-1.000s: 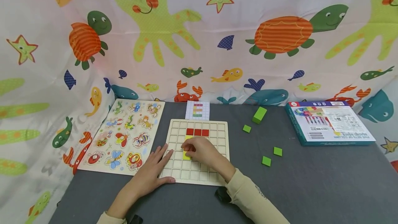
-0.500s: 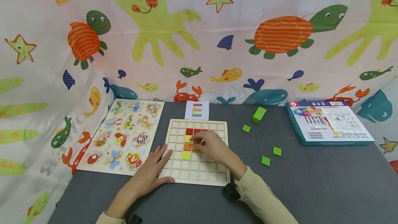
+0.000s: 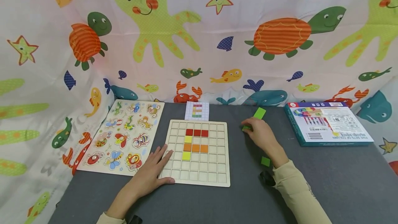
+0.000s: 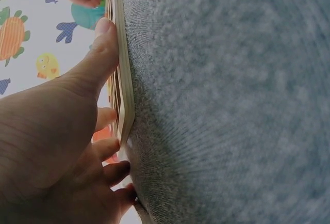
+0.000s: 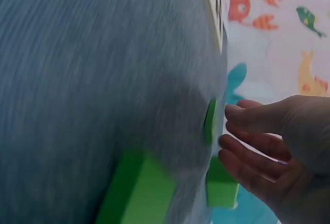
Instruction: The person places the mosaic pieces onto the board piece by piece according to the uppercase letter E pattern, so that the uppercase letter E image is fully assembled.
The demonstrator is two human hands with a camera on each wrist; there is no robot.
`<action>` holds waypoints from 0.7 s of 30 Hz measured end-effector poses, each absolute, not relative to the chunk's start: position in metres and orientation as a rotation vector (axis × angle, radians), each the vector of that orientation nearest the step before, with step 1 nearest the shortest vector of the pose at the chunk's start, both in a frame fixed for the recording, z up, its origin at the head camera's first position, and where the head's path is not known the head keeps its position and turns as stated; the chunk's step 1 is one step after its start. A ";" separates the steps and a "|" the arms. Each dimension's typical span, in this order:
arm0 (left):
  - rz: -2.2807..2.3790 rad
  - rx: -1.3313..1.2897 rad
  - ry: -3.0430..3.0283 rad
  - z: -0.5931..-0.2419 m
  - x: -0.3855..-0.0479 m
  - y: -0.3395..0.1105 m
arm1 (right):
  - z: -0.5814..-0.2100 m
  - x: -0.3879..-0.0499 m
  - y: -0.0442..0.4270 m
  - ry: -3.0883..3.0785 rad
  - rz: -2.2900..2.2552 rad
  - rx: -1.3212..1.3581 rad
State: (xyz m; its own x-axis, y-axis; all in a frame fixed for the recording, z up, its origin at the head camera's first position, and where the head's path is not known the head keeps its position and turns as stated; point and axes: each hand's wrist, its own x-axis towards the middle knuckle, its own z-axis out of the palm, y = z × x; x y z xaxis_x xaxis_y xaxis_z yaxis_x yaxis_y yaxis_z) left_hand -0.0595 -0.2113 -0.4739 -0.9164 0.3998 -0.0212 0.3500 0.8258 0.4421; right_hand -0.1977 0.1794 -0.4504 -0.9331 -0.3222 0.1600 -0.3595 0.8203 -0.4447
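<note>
My left hand (image 3: 151, 171) rests with straight, spread fingers at the near left corner of a wooden grid board (image 3: 199, 175); in the left wrist view its thumb (image 4: 105, 41) lies along the board's edge. On the board sit red tiles (image 3: 197, 133), orange tiles (image 3: 196, 148) and two yellow tiles, one of them a lower yellow tile (image 3: 186, 156). Right of the board, my right hand (image 3: 262, 136) reaches over a small green tile (image 3: 246, 128). In the right wrist view, a gap shows between its loosely bent fingers and the green tile (image 5: 210, 122).
A taller green block (image 3: 259, 112) stands just behind the right hand, and another green tile (image 3: 265, 161) lies by the wrist. A pattern card (image 3: 197, 110) lies behind the board. An insect puzzle board (image 3: 124, 134) is at left, a box (image 3: 329, 123) at right.
My right hand has left the grid board and moved right to the small green tile. It uncovered the row of orange tiles. The left hand has stayed in place.
</note>
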 end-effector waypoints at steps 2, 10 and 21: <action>0.665 0.597 2.894 -0.474 -0.060 -0.211 | -0.453 -0.199 0.188 -2.930 0.756 0.532; 0.653 0.576 2.873 -0.474 -0.058 -0.212 | -0.461 -0.199 0.191 -2.947 0.822 0.518; 0.648 0.575 2.876 -0.475 -0.060 -0.212 | -0.449 -0.193 0.175 -2.922 1.013 0.600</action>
State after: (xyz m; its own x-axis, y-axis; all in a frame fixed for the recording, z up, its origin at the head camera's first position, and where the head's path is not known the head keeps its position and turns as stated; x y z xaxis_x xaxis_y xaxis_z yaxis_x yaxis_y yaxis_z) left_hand -0.0599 -0.2116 -0.4747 -0.9175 0.3946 -0.0495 0.3352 0.8343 0.4376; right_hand -0.1933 0.1752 -0.4491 -0.9273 -0.3562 0.1148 -0.3507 0.7205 -0.5983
